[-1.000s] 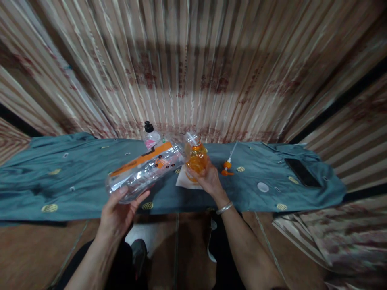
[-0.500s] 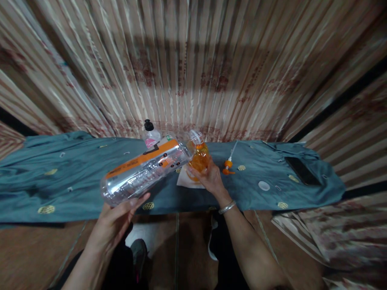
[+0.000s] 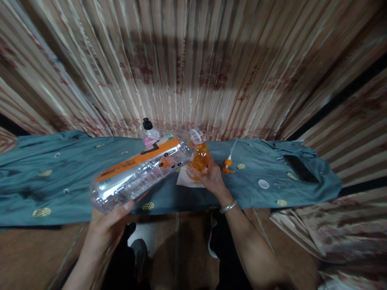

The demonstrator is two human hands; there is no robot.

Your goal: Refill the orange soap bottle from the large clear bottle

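My left hand [image 3: 110,221] is closed around the lower end of a large clear plastic bottle [image 3: 136,177] with an orange and silver label. The bottle lies tilted, its neck end up to the right, at the mouth of a smaller bottle. That smaller bottle [image 3: 199,159], orange-tinted and see-through, stands on a white cloth [image 3: 189,182]; my right hand [image 3: 214,177] grips its side. Whether liquid runs between the two I cannot make out. Just right of my right hand lies an orange pump top [image 3: 227,164] with a white tube.
A clear bottle with a black cap [image 3: 148,131] stands behind the large bottle. A round white lid [image 3: 263,184] and a black phone [image 3: 300,168] lie to the right on the blue-green cloth [image 3: 75,173]. Pleated curtains [image 3: 187,68] hang close behind.
The large bottle has shifted slightly, its base end moving left and down with my left hand. My right hand and the orange bottle have hardly moved.
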